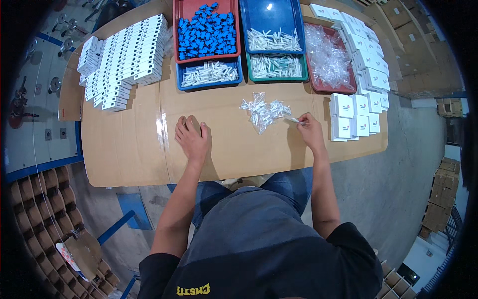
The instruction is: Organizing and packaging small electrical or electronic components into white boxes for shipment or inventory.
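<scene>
2 hands, 2 red trays, 2 blue trays, 1 green tray

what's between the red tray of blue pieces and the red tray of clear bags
In the head view, a blue tray and a green tray, both holding white sticks.

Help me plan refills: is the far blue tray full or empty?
Partly full: white pieces cover the near part of the far blue tray; beyond, bare blue shows.

I'm in a packing workshop. Trays of white parts and stacked boxes line a cardboard-topped table.
</scene>
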Action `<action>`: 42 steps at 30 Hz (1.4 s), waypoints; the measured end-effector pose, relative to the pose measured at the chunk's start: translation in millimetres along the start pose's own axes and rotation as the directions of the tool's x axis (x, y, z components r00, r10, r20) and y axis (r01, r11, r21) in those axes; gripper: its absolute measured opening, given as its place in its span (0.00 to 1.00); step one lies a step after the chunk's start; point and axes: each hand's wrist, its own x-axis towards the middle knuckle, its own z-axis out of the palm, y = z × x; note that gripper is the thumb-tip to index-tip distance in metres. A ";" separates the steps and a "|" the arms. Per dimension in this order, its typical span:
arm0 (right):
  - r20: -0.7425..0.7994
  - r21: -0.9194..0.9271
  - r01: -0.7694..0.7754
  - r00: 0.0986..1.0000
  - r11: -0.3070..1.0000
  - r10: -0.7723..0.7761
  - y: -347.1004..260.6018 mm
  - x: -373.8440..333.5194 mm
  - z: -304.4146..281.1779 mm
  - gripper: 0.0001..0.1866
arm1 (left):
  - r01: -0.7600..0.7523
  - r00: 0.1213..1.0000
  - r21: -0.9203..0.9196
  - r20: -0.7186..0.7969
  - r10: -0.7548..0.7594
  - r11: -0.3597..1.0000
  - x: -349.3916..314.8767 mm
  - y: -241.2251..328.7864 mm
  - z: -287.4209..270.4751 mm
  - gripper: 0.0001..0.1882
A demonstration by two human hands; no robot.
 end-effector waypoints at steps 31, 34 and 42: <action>0.119 0.811 0.009 0.977 0.584 -0.179 -132.4 92.7 50.1 0.15 | 0.032 0.999 -0.053 0.006 -0.032 0.998 1.1 0.3 -6.2 0.26; 0.246 0.726 -0.091 0.960 0.682 -0.134 -158.1 111.0 72.6 0.13 | 0.032 0.999 -0.049 -0.001 -0.032 0.998 -0.2 -1.2 -2.8 0.27; 0.545 0.320 -0.290 0.835 0.902 0.075 -217.0 166.5 106.7 0.25 | 0.054 0.998 -0.067 0.031 -0.052 0.996 2.9 2.8 -12.0 0.27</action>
